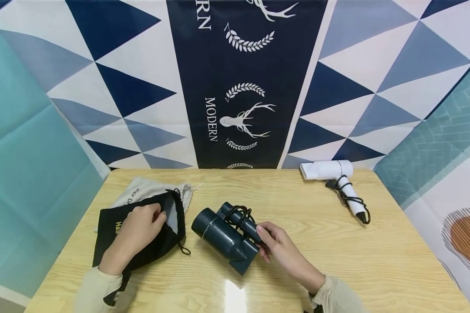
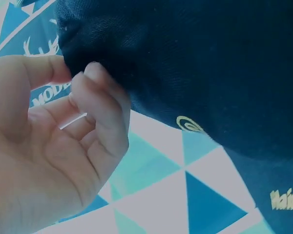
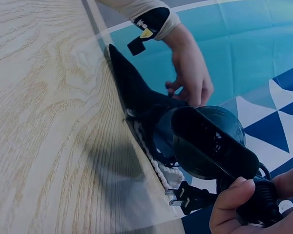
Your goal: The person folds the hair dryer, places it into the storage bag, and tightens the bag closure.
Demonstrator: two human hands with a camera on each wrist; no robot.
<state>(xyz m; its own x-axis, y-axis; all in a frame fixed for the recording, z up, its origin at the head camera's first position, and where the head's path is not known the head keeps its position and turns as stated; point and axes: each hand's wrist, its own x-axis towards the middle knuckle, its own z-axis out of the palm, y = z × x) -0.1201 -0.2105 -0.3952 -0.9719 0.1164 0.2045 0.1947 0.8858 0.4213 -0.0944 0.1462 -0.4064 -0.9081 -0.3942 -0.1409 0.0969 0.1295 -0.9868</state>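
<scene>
My left hand (image 1: 141,228) pinches the upper edge of a black drawstring bag (image 1: 111,237) with yellow lettering. Its mouth gapes to the right, showing a grey lining (image 1: 171,214); the left wrist view has the dark cloth (image 2: 200,63) at the fingertips. With my right hand (image 1: 280,248) I grip the handle of a dark green hair dryer (image 1: 221,234), a black cord (image 1: 239,217) wound round it. The dryer is just right of the bag's mouth, apart from it in the head view. In the right wrist view its nozzle (image 3: 215,141) and two-pin plug (image 3: 193,197) show.
Partly under the black bag lies a pale grey drawstring bag (image 1: 135,190) with dark lettering. A white hair dryer (image 1: 329,169), cord wrapped round its handle, lies at the back right of the wooden table (image 1: 317,269). Patterned cloth (image 1: 243,87) hangs behind.
</scene>
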